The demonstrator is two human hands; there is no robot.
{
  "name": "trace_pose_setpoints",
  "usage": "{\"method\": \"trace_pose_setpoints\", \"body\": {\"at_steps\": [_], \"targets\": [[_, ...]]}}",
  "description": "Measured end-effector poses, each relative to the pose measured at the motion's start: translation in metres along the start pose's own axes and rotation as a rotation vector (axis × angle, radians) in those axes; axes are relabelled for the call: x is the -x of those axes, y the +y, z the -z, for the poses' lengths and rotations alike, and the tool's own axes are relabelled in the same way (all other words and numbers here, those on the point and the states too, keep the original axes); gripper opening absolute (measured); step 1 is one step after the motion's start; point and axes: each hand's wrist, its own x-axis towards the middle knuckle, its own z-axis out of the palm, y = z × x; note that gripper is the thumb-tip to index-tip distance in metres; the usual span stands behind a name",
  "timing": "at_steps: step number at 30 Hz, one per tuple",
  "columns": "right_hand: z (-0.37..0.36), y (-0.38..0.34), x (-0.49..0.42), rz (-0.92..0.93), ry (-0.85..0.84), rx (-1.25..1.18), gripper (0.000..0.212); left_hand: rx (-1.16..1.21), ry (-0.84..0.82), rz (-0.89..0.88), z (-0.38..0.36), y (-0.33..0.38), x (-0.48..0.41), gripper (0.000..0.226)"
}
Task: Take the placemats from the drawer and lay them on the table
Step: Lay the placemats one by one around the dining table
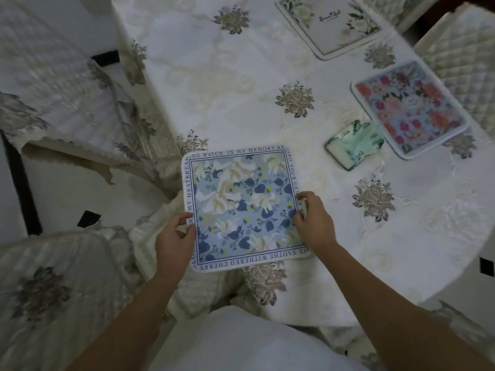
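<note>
1. I saw the left hand [175, 236] gripping the blue floral placemat [241, 207], fingers curled round its left edge.
2. The placemat was square with rounded corners, with navy lettering on its white border framing blue leaves and pale flowers. It sat at the near edge of the table [214, 76].
3. The right hand [312, 220] pinched its right edge, fingers bent.
4. Farther right, a green tissue pack [353, 144] lay just beside a pink floral placemat [409, 108], and a white "Beautiful" placemat [329, 22] lay beyond them.

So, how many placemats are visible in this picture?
3. The blue floral square placemat is held by the left hand and right hand; the pink floral rectangular placemat lies to the right; the white floral placemat lies farthest. Others may be out of view.
</note>
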Motion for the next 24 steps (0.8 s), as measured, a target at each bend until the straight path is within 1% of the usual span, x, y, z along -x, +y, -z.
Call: {"method": "trace_pose_setpoints", "body": {"at_steps": [5, 10, 13, 16, 20, 24], "targets": [[0.006, 0.009, -0.006, 0.048, -0.035, -0.040, 0.035, -0.005, 0.099, 0.014, -0.002, 0.020, 0.015, 0.026], [0.038, 0.032, -0.035, 0.270, -0.072, 0.027, 0.040, 0.030, 0.111, 0.018, -0.020, 0.045, 0.037, 0.024], [0.059, 0.047, -0.056, 0.353, -0.060, 0.058, 0.041, 0.044, 0.139, -0.007, -0.044, 0.060, 0.051, 0.024], [0.072, 0.065, -0.072, 0.355, -0.090, 0.092, 0.043, 0.037, 0.117, 0.015, -0.069, 0.066, 0.065, 0.026], [0.078, 0.084, -0.077, 0.351, -0.147, 0.087, 0.044, 0.025, 0.054, 0.107, -0.088, 0.058, 0.078, 0.027], [0.084, 0.093, -0.072, 0.351, -0.117, 0.068, 0.046, -0.030, 0.110, 0.066, -0.094, 0.064, 0.078, 0.031]]}}
